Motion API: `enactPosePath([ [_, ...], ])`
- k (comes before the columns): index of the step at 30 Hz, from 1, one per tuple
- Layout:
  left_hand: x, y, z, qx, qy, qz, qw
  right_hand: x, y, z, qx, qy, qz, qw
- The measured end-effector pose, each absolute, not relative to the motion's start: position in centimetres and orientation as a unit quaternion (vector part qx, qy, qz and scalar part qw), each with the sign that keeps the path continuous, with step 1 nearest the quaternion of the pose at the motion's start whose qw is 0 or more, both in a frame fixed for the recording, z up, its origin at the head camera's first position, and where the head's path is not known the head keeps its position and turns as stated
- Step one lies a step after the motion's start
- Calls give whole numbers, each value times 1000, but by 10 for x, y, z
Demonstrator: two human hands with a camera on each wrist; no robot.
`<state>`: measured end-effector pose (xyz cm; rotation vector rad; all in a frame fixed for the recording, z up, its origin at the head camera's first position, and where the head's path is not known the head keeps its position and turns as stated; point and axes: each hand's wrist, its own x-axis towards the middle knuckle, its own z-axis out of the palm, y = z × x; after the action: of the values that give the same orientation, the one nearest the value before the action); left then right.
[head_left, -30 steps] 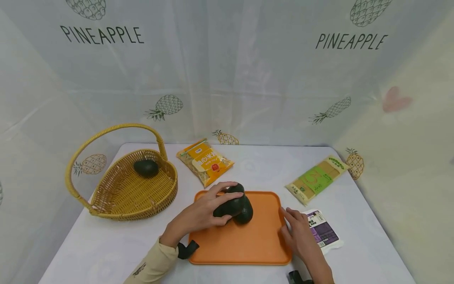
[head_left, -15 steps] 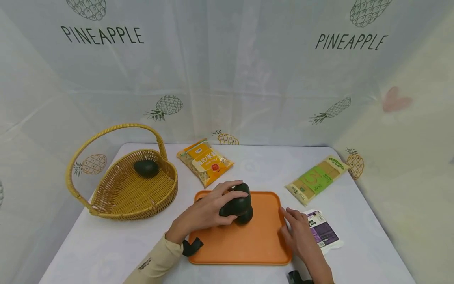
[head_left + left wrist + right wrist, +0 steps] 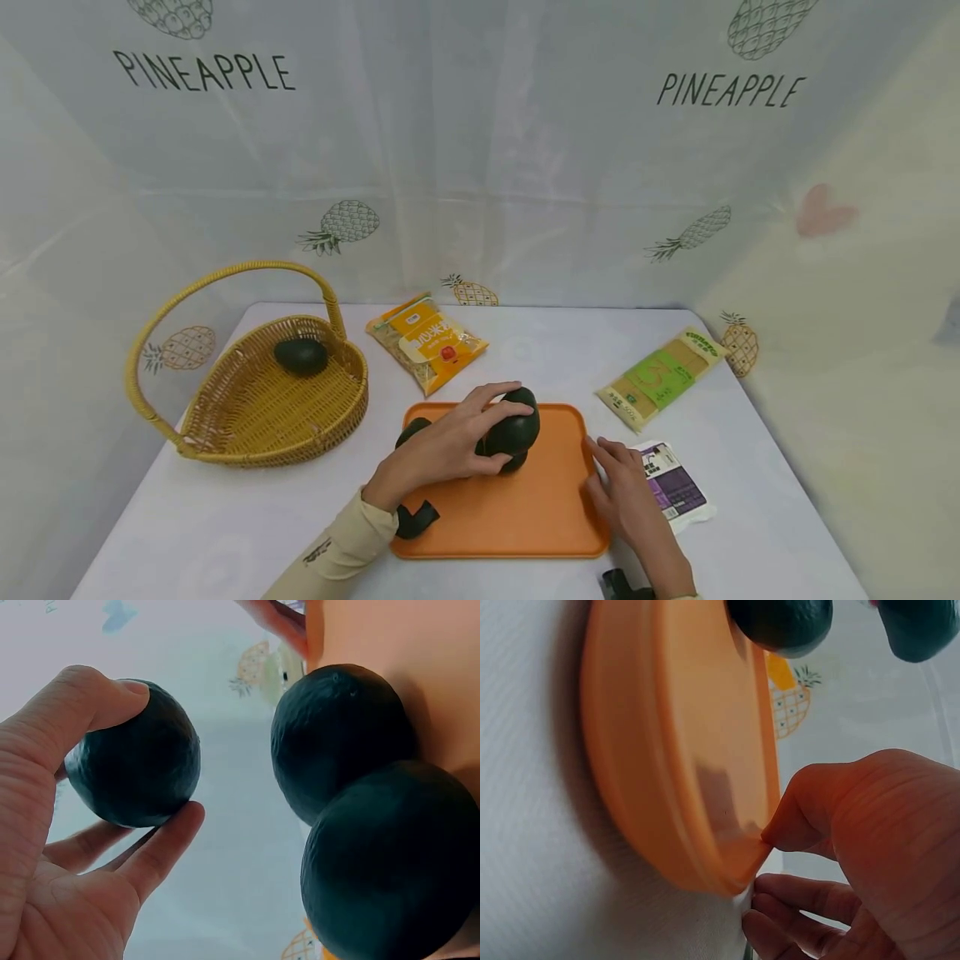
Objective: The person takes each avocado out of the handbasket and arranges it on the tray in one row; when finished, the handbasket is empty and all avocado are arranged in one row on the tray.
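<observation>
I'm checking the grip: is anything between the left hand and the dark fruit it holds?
Nothing visible: the left hand holds the dark fruit directly, and two fruits on the orange tray sit apart from it.

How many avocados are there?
4: one avocado in the basket, one held avocado in the left hand, two tray avocados on the tray. Hands could hide more.

Soft, even light fills the head view, brightening the white desk to its back corners; the curtain beyond its back edge looks greyer. The left wrist view is cool, its background soft, the avocados faintly glossy. In the right wrist view the tray throws a blurred shadow on the desk.
</observation>
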<state>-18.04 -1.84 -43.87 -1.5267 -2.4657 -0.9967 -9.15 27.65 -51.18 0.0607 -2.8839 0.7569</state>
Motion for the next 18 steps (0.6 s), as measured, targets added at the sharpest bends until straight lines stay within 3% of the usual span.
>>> enactPosePath([
  [8,-180,-10,-439,-486,-810,-327,5,-91,277,-513,19,-963,255,81],
  [18,-182,0,-441,-498,-806,-321,-9,-93,277,-512,-8,-965,259,42],
])
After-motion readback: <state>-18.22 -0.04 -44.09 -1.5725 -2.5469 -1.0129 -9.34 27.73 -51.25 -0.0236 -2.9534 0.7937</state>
